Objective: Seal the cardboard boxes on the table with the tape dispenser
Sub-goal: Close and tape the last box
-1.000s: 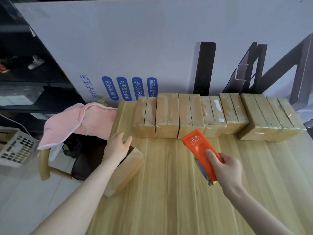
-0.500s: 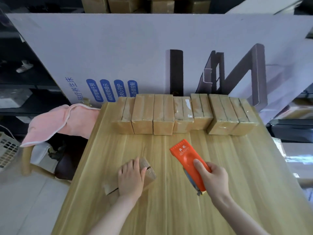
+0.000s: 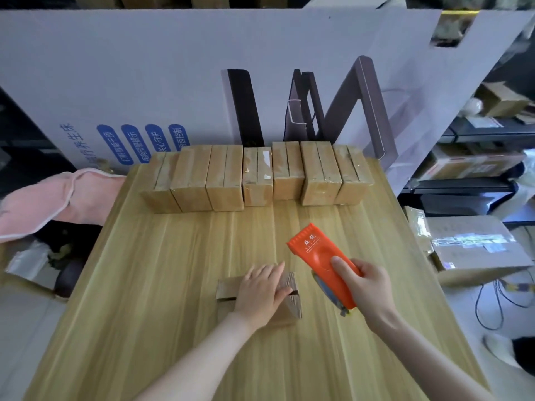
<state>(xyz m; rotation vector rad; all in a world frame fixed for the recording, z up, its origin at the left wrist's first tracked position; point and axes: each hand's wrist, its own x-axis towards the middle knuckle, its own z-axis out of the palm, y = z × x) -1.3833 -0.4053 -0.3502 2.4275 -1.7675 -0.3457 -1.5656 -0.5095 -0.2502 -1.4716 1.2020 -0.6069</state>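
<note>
my left hand (image 3: 260, 290) has slid the unsealed box (image 3: 291, 305) from the table (image 3: 173, 270) left edge to its middle, my right hand (image 3: 367, 287) has brought the tape dispenser (image 3: 318, 256) just beside it

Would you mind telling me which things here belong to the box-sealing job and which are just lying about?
Job: orange tape dispenser, gripped by the right hand; small cardboard box under the left hand; row of boxes at the table's far edge.
Lying about: pink cloth; big printed carton behind the table; cartons on the floor, right.
</note>
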